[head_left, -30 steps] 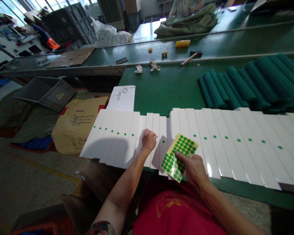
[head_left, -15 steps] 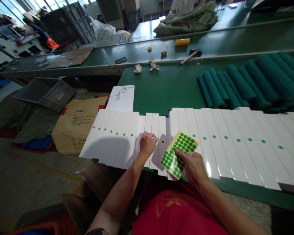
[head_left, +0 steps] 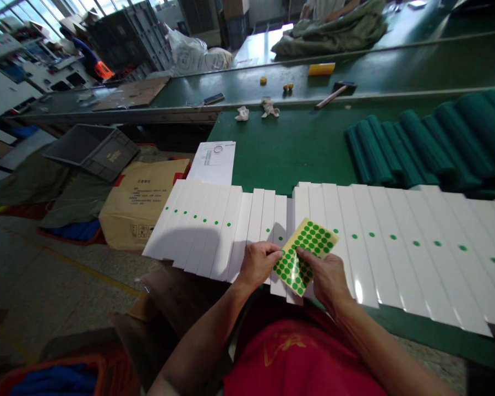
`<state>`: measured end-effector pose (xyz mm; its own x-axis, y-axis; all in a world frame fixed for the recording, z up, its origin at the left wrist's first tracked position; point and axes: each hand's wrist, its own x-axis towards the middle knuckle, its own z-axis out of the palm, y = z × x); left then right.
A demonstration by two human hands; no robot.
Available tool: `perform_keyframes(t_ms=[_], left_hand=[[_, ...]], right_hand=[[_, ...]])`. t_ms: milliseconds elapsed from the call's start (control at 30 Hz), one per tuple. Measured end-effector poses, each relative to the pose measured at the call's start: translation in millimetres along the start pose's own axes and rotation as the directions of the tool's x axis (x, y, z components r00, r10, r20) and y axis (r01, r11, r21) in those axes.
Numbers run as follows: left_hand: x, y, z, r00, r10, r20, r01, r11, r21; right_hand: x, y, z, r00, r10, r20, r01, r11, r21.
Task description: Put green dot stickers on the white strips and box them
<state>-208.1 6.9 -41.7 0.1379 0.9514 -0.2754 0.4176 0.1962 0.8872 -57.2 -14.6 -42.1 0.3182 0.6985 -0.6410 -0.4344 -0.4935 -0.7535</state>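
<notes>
My right hand holds a yellowish sheet of round green stickers, thumb on top, tilted over the white boxes. At the sheet's left edge is my left hand, thumb and forefinger pinched together and touching or nearly touching it. Whatever is between those fingertips is too small to make out. Beneath both hands lies a row of long, flat white boxes, overlapping side by side. Many carry one green dot, such as the dot just above my left hand. The sheet hides part of the boxes under it.
Rolled dark green material lies at the right of the green table. White papers are behind the boxes. A hammer and a yellow roll rest farther back. A grey crate and brown sack stand left.
My left hand has moved from a white box down and right to the sheet's edge. A green dot now shows on that box. The view has shifted slightly left.
</notes>
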Motion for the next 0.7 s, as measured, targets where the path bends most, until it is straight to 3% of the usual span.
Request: perform_keyframes(t_ms=[200, 333, 433, 533, 700], left_hand=[[-7, 1, 0.0, 0.977, 0.201, -0.065, -0.184, 0.960, 0.210], [-1, -9, -2.7, 0.954, 0.290, -0.073, -0.269, 0.939, 0.214], [17, -26, -6.0, 0.966, 0.190, -0.175, -0.134, 0.947, 0.292], [40, -44, -7.5, 0.966, 0.076, -0.247, 0.049, 0.887, 0.460], [58, -56, -5.6, 0.968, 0.010, -0.250, 0.144, 0.795, 0.590]], right_hand=[[-1, 2, 5, 1.000, 0.011, 0.007, -0.011, 1.000, 0.009], [1, 3, 4, 1.000, 0.001, -0.008, -0.001, 1.000, -0.002], [0, 4, 4, 1.000, 0.013, -0.007, -0.013, 1.000, -0.012], [-1, 5, 3, 1.000, 0.024, -0.009, -0.024, 1.000, -0.016], [-2, 3, 1, 0.999, 0.041, -0.008, -0.041, 0.999, -0.009]])
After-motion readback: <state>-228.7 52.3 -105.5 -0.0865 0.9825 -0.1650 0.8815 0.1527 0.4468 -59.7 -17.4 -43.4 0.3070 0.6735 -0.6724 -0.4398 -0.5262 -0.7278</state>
